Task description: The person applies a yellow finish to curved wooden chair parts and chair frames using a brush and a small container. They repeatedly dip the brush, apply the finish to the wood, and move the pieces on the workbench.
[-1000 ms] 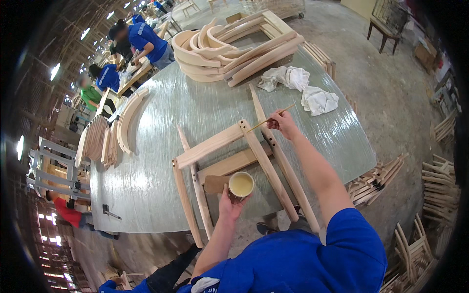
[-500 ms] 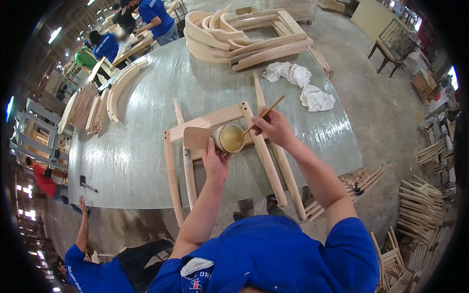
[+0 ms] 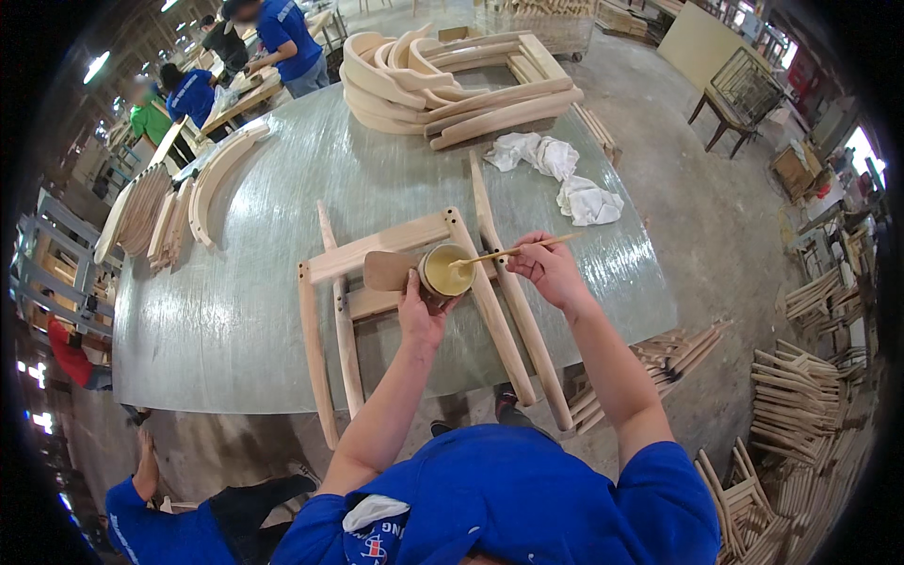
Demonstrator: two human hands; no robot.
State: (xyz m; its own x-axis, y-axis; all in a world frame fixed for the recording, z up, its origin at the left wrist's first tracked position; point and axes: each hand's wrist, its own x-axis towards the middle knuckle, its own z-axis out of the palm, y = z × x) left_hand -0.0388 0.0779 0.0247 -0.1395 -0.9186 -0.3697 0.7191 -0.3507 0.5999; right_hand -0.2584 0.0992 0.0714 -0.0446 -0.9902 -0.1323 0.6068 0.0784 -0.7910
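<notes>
My left hand (image 3: 423, 318) is closed around a round container (image 3: 424, 285) of thick yellowish paste (image 3: 443, 266), tilted so its inside shows. A flat brown piece with rounded corners (image 3: 387, 270) juts out at the container's left; how it joins is hidden. My right hand (image 3: 550, 266) pinches a thin wooden stick (image 3: 497, 253). The stick's far end, coated with paste, is over the container's mouth. Beneath both hands lies a pale wooden chair frame (image 3: 381, 245) with dark holes at its joints, its legs reaching past the table's near edge.
A plastic-covered table (image 3: 245, 330) carries stacked curved chair parts (image 3: 386, 94), white rags (image 3: 589, 201) and more curved pieces (image 3: 218, 184) at the left. A co-worker (image 3: 169, 527) in blue bends at the lower left. Bundled wooden parts (image 3: 796, 400) stand on the floor at right.
My right hand has lowered the stick from a steep slant to nearly level, its coated end now showing. The mallet has left the tabletop at left, where the co-worker's hand has drawn back.
</notes>
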